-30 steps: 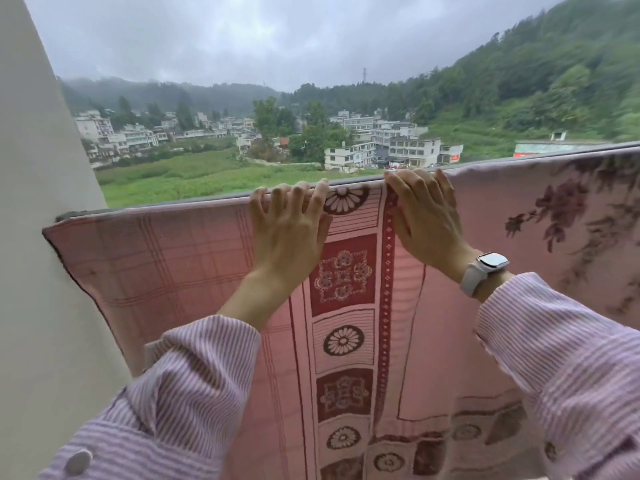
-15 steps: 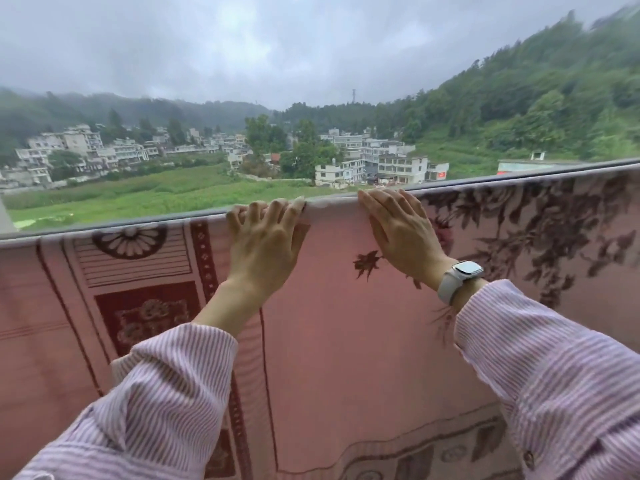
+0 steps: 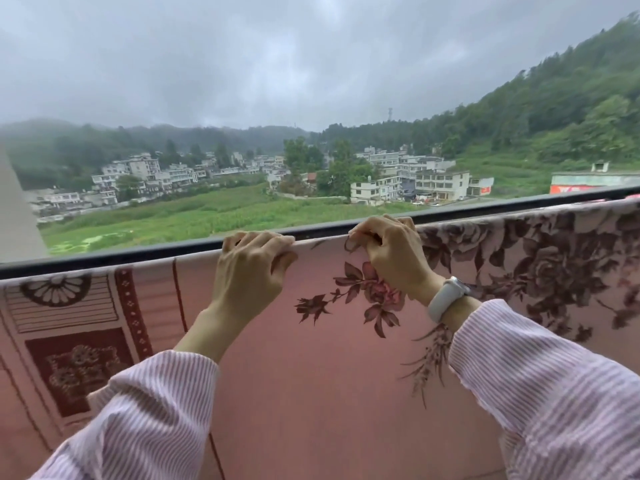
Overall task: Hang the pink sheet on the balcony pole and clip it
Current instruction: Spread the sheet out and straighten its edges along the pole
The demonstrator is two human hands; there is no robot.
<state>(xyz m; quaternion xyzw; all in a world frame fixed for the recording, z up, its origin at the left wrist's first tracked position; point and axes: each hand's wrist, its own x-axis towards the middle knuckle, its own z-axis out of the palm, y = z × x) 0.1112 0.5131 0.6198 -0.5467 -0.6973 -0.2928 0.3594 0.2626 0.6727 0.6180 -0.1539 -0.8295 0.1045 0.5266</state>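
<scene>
The pink sheet, patterned with dark flowers and medallion borders, hangs over the balcony pole and fills the lower view. The pole itself is hidden under the sheet's top fold. My left hand grips the top fold with curled fingers, thumb in front. A little to the right, my right hand pinches the same top edge, fingers curled; a white watch sits on that wrist. No clip is in view.
A dark balcony rail runs just behind the sheet's top edge. A pale wall column stands at the far left. Beyond lie fields, white buildings and wooded hills.
Both hands have shifted right along the pole, from the medallion border to the flowered part. Their fingers, earlier laid over the top, are now curled and gripping the fold.
</scene>
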